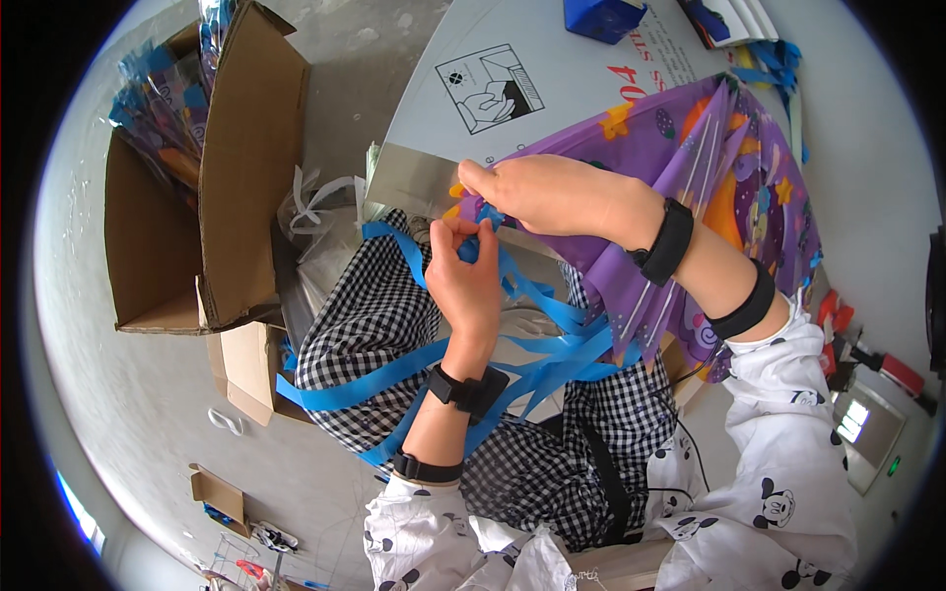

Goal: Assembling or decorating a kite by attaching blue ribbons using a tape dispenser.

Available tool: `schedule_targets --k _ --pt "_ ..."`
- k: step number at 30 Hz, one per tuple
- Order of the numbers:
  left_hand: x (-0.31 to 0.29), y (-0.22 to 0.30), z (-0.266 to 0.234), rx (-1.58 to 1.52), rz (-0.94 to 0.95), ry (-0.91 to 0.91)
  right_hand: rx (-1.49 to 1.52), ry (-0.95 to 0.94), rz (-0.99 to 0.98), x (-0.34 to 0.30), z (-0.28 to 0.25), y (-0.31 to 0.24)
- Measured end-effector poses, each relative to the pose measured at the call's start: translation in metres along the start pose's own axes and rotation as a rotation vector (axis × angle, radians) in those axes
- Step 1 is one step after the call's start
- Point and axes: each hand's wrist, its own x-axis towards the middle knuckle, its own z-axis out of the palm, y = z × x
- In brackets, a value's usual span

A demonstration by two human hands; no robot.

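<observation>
A purple kite [636, 236] printed with stars and orange shapes lies partly folded across the table, thin pale rods or lines showing on its fabric. My right hand [552, 192] is closed at the kite's left corner, thumb pointing left. Just below it, my left hand [463, 286] pinches blue ribbon against that corner; the exact spot is partly covered by the fingers. Long blue ribbons [567, 360] trail from there over my lap, and one strip [370, 391] runs left under my left forearm. Both wrists wear black straps.
An open cardboard box [251, 177] with packaged printed items stands at the left, a smaller carton [246, 369] below it. On the grey tabletop [414, 108] are a blue box [603, 18] and, at the far right, more blue ribbon [774, 64]. A checked black-and-white cloth [370, 305] covers my lap.
</observation>
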Motion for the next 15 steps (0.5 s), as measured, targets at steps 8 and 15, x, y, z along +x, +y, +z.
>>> schedule_targets --k 8,15 --pt "0.0014 0.0036 -0.0031 0.051 -0.018 -0.021 -0.008 0.016 -0.028 0.0004 0.0029 0.0013" --pt "0.0002 0.0014 -0.0014 0.039 -0.002 -0.016 -0.02 0.056 -0.05 -0.0003 0.0038 -0.0019"
